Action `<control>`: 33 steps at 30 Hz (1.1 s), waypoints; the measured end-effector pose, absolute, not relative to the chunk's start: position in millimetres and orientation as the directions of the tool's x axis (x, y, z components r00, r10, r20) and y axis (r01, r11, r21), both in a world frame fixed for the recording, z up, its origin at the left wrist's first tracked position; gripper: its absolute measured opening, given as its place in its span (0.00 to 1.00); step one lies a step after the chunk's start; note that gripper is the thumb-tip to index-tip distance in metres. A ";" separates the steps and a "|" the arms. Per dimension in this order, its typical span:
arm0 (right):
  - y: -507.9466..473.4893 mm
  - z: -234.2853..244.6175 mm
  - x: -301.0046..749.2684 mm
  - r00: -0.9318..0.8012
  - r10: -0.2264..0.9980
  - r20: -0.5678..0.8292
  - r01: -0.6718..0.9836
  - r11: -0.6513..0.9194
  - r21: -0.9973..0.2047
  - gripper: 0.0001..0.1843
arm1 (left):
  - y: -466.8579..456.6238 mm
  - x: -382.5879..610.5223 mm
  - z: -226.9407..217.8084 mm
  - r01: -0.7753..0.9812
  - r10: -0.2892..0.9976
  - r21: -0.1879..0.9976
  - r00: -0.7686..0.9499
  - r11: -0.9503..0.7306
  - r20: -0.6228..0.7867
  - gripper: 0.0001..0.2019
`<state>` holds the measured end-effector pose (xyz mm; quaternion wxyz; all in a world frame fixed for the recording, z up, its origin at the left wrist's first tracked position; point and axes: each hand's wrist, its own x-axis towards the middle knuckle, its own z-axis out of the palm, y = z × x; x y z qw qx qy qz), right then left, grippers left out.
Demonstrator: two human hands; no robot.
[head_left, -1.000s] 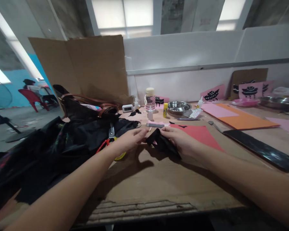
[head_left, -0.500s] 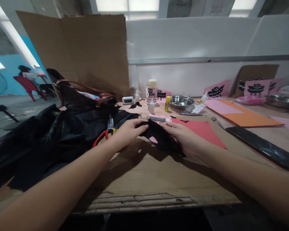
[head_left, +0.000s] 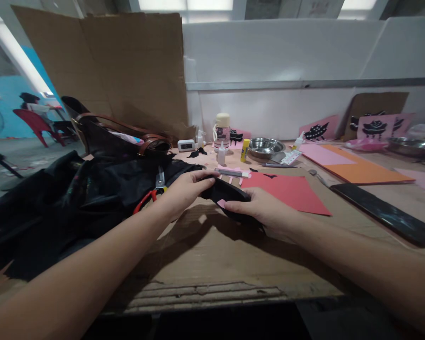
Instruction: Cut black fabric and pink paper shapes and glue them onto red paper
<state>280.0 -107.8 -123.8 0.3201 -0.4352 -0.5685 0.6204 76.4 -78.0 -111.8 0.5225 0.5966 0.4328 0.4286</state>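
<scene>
While brown cardboard (head_left: 198, 264) lies flat under both hands, blk cloth (head_left: 74, 203) sits heaped on L side, red paper (head_left: 286, 191) flat farther R. L hand (head_left: 188, 189) pinches one end of a thin blk pc (head_left: 230, 191); R hand (head_left: 265, 208) grips the other side, thumb on top. It's held up btwn both, above the cardboard. Scissors (head_left: 159, 181) w/ red handle lie by L wrist. Pink patch (head_left: 221, 203) shows at R thumb tip.

The hands (head_left: 267, 208) are bare (slim-fingered), the forearms (head_left: 123, 243) uncovered and slender.
</scene>
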 end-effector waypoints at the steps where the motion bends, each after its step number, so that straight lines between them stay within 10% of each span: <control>1: -108.1 -122.7 279.9 -0.419 0.893 -0.166 0.084 -0.144 -0.986 0.17 | -76.0 75.5 -113.7 0.072 0.972 0.995 0.229 -0.073 0.055 0.18; 33: -103.1 -132.9 282.2 -0.320 0.941 -0.112 0.107 -0.081 -0.991 0.23 | -88.1 82.8 -119.1 0.352 0.913 0.876 0.357 -0.329 0.199 0.17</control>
